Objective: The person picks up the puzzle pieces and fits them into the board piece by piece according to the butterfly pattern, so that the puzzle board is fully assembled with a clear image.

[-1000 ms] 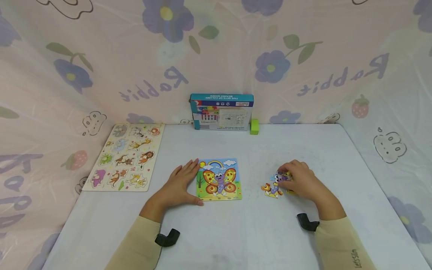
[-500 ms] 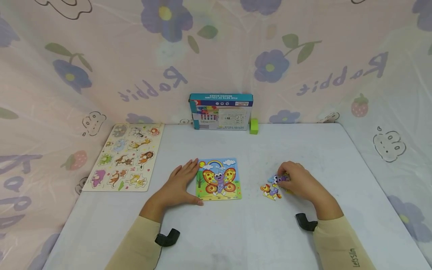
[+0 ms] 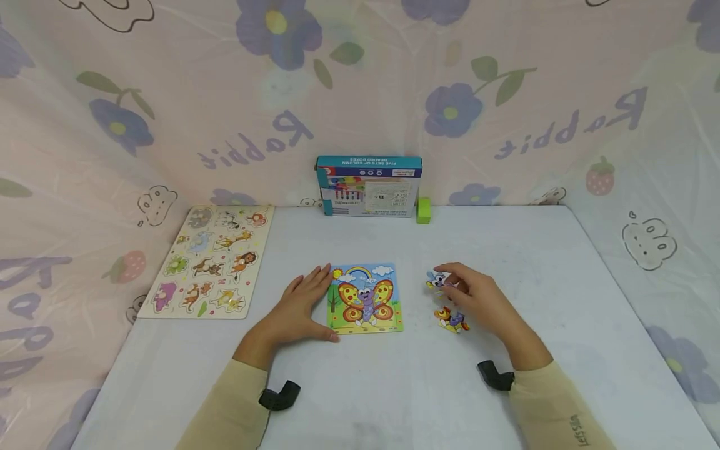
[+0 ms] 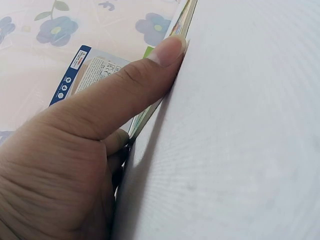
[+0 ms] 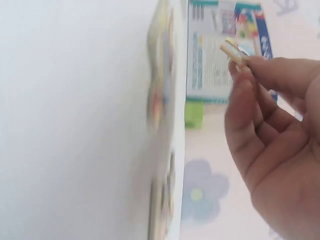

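Note:
A square butterfly puzzle (image 3: 365, 300) lies flat on the white table in the head view. Beside its left edge rests my left hand (image 3: 304, 306), fingers spread, fingertips at the upper left corner and thumb at the lower left. The left wrist view shows the thumb (image 4: 167, 50) against the puzzle's thin edge. To the right, my right hand (image 3: 472, 290) pinches a small purple-and-blue puzzle piece (image 3: 436, 280) between thumb and fingers. Its thin wooden edge (image 5: 231, 51) shows in the right wrist view, raised off the table. An orange-and-purple horse-like piece (image 3: 451, 319) lies just below this hand.
An animal puzzle board (image 3: 208, 262) lies at the left. At the back stand a teal-and-white box (image 3: 369, 187) and a green block (image 3: 424, 211), before a flowered curtain. Blurred thin pieces (image 5: 162, 75) lie edge-on on the table in the right wrist view.
My right hand has moved left and lifted the purple-and-blue puzzle piece away from the horse-like piece, which stays on the table. My left hand has not moved.

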`<action>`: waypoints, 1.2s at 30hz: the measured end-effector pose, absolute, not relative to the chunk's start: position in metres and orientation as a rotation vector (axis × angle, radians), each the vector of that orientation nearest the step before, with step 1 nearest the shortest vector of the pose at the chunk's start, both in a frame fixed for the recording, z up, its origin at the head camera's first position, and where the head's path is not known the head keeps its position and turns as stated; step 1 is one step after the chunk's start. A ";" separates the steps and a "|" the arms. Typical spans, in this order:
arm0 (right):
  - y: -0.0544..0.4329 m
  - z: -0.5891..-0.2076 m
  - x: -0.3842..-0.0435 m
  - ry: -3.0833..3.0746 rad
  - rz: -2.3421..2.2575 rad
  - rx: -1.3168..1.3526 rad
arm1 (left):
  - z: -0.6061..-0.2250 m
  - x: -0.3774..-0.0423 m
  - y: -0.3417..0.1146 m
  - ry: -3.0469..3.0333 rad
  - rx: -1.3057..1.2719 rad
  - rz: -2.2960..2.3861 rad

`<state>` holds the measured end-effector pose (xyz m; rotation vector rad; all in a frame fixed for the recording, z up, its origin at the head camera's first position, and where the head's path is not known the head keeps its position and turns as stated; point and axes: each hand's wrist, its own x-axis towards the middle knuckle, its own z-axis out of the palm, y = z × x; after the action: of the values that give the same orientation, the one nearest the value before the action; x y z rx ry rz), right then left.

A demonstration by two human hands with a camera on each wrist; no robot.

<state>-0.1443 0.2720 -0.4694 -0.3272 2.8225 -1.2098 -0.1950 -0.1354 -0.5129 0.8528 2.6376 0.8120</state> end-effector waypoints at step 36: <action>0.141 -0.508 -0.155 2.223 -1.967 -0.094 | -0.515 -0.197 -0.137 2.641 0.887 0.808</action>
<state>-0.1545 0.1408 -0.5080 -0.0945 2.2226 -1.9670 -0.1974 -0.1369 -0.5153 0.8872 2.6411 0.8080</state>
